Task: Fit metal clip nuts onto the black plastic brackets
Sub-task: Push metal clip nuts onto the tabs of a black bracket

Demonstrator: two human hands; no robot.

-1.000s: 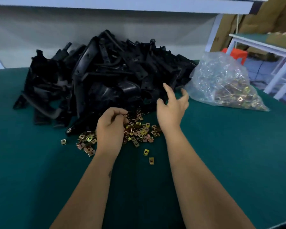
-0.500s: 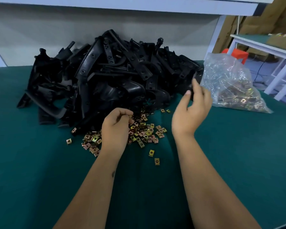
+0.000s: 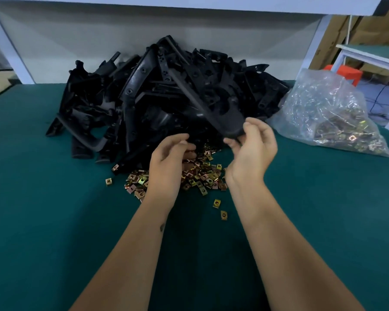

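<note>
A big heap of black plastic brackets (image 3: pixel 112 102) lies at the back of the green table (image 3: pixel 43 221). In front of it are scattered several brass-coloured clip nuts (image 3: pixel 203 178). My right hand (image 3: pixel 252 153) pinches the near end of a long black bracket (image 3: pixel 209 108), lifted off the heap and slanting up to the back left. My left hand (image 3: pixel 169 162) hovers just above the nut pile with its fingers curled and thumb against fingertips. It seems to pinch a clip nut that is mostly hidden under the fingers.
A clear plastic bag (image 3: pixel 330 115) full of clip nuts lies at the right of the heap. Two stray nuts (image 3: pixel 216 203) lie nearer to me. A white shelf frame (image 3: pixel 7 48) and back panel stand behind the heap.
My right hand reached over to the heap, took hold of a long bracket and drew it towards me. My left hand rose slightly off the nut pile with its fingers pinched.
</note>
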